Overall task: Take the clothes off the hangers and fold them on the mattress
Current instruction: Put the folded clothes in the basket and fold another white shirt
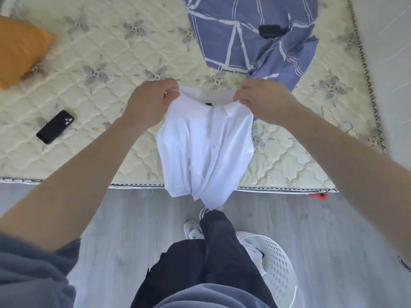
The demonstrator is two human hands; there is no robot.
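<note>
A white shirt [206,143] hangs in the air over the near edge of the quilted mattress [106,63]. My left hand [151,101] pinches its top edge on the left and my right hand [264,101] pinches the top edge on the right, beside the collar. The shirt's lower part droops past the mattress edge toward the floor. No hanger shows in the shirt. A thin wire hanger [347,126] seems to lie on the mattress at the right, faint and hard to make out.
A blue checked cloth [251,34] with a small black device [270,31] on it lies at the mattress's far side. A black phone [55,127] and an orange pillow [20,50] are at the left. A white laundry basket [278,265] stands on the floor by my legs.
</note>
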